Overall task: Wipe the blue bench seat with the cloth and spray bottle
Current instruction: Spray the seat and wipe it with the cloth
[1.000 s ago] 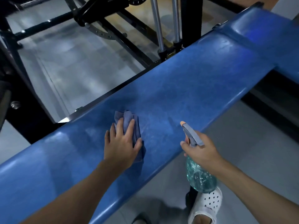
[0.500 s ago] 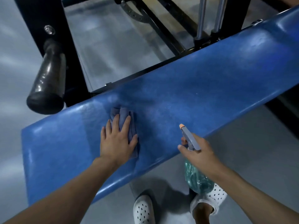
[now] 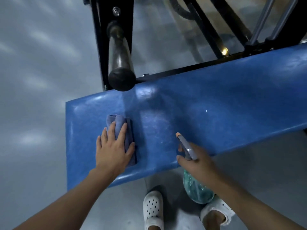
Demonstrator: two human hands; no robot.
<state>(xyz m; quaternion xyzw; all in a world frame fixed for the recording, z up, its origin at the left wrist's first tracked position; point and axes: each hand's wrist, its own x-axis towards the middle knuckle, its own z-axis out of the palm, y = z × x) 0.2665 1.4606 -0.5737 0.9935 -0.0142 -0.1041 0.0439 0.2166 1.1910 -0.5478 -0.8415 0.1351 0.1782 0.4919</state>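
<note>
The blue bench seat (image 3: 216,103) runs from lower left to upper right, its left end in view. A folded blue-grey cloth (image 3: 120,123) lies on it near that end. My left hand (image 3: 113,150) presses flat on the cloth, fingers spread. My right hand (image 3: 197,161) grips the neck of a spray bottle (image 3: 197,190) with a clear green body and a grey trigger head. The nozzle points over the seat's near edge, to the right of the cloth. The bottle's body hangs below the seat edge.
A black machine frame (image 3: 99,47) with a dark round-ended bar (image 3: 120,63) stands just behind the seat's left end. More black struts and chrome rods rise at the upper right. Grey floor lies left and below. My feet in white perforated clogs (image 3: 153,208) stand by the bench.
My left hand has slid the cloth leftward along the seat toward its end. My right hand and the bottle have followed left. The view has shifted, bringing the seat's end and the bar into sight.
</note>
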